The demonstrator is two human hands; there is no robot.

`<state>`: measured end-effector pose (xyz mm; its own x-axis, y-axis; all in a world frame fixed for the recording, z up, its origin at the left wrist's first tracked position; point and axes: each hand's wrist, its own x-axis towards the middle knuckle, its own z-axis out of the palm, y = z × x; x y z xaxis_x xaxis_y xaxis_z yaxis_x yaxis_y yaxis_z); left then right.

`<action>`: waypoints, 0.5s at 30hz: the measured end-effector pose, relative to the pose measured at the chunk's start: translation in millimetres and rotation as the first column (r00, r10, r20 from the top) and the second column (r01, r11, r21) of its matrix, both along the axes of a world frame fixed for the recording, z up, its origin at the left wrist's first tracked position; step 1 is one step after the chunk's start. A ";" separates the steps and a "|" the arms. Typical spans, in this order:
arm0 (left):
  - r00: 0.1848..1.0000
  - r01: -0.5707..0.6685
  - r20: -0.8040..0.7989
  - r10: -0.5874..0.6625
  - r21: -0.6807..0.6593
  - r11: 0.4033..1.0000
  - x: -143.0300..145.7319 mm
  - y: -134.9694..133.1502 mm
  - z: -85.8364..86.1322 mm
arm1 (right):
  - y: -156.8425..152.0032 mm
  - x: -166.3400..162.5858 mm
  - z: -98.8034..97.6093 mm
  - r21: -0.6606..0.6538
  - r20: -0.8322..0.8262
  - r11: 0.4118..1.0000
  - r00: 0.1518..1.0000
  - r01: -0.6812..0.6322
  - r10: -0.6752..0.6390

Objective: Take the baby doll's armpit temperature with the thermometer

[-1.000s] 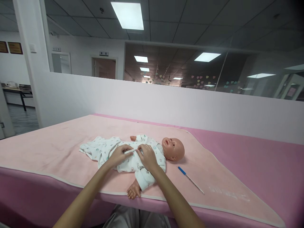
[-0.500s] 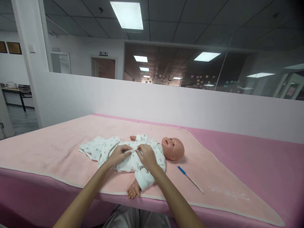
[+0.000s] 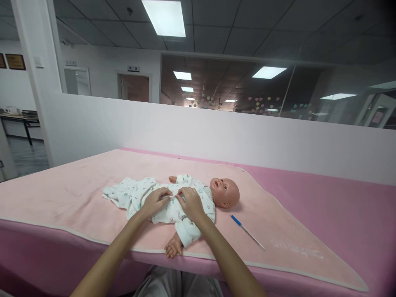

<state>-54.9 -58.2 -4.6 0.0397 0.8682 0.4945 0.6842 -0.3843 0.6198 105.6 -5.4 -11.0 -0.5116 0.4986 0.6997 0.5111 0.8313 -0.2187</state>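
Observation:
A baby doll (image 3: 225, 193) lies on its back across the bed, its head to the right and its face up. It wears a white baby outfit (image 3: 167, 216) with small printed figures. My left hand (image 3: 155, 202) is over the doll's belly, fingers pinched on the front of the outfit. Beside it, my right hand (image 3: 190, 203) pinches the cloth at the chest. A thin white strip of the outfit, perhaps a tie or an edge, runs between my fingertips; I cannot tell which. The near doll hand (image 3: 173, 246) sticks out of its sleeve.
Right of the doll lies a thin stick with a blue handle (image 3: 236, 220). A peach pad (image 3: 77, 189) with a pale border covers much of the pink bed (image 3: 340, 198). Behind the bed stands a low white wall (image 3: 216, 134) with glass above.
My hands keep their pinch on the outfit, with only slight finger movement. The whole view has shifted a little; the doll and the stick stay in place.

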 end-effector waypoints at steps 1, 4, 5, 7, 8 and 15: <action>1.000 -0.005 -0.024 0.005 0.003 1.000 0.2 0.2 0.0 | 0.1 -0.1 0.0 0.000 0.001 1.000 1.000 -0.001 0.001; 0.996 -0.010 -0.087 0.010 0.006 1.000 1.8 -1.0 0.8 | 0.0 0.0 0.3 0.005 0.003 1.000 1.000 0.000 0.000; 0.994 -0.017 -0.108 0.019 0.014 1.000 2.7 -1.8 1.1 | 0.0 0.1 0.4 0.006 0.005 1.000 1.000 0.001 -0.001; 0.988 -0.041 -0.146 0.048 0.048 0.998 5.0 -4.0 1.4 | -0.1 0.3 0.5 0.006 0.006 1.000 1.000 0.006 -0.006; 0.986 -0.052 -0.157 0.063 0.070 0.996 6.2 -5.1 1.2 | 0.0 0.3 0.5 0.005 0.006 1.000 1.000 0.010 -0.010; 0.964 -0.059 -0.247 0.099 0.166 0.984 7.5 -6.9 -4.2 | 0.9 -0.4 -0.4 0.003 -0.003 1.000 1.000 0.009 -0.009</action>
<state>-47.5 -65.0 -8.8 0.1158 0.7866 0.6065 0.8431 -0.4006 0.3587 105.1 -4.5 -11.4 -0.5050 0.5013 0.7026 0.5178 0.8272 -0.2180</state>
